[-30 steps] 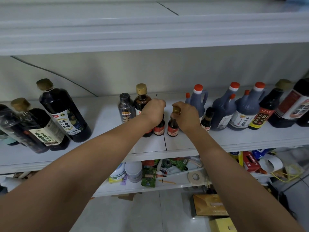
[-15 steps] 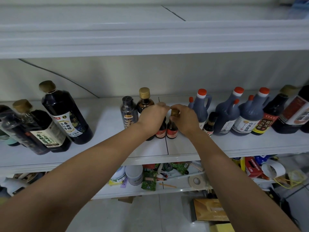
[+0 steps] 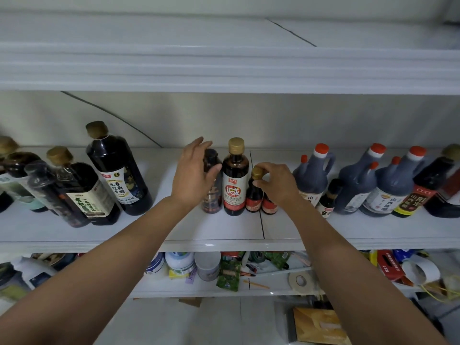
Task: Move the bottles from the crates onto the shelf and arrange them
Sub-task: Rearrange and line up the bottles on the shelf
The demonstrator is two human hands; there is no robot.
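Note:
A white shelf [image 3: 224, 232] carries a row of dark sauce bottles. In its middle stand a dark-capped bottle [image 3: 213, 192], a gold-capped bottle with a red label [image 3: 235, 180] and two small red-labelled bottles [image 3: 253, 195]. My left hand [image 3: 194, 175] is spread open around the dark-capped bottle, fingers apart, thumb near its side. My right hand [image 3: 277, 181] pinches the gold cap of the left small bottle and hides most of the other small bottle [image 3: 269, 206]. No crates are in view.
Large dark bottles [image 3: 117, 170] stand at the left. Red-capped jugs [image 3: 313, 175] and more bottles fill the right. Another white shelf [image 3: 224, 70] hangs just above. A lower shelf [image 3: 224, 290] holds jars, tape and packets. A cardboard box [image 3: 321, 327] lies on the floor.
My left hand has let go of the small bottle's top, moved left and back, and opened beside the dark-capped bottle. My right hand stays on the small bottle's cap.

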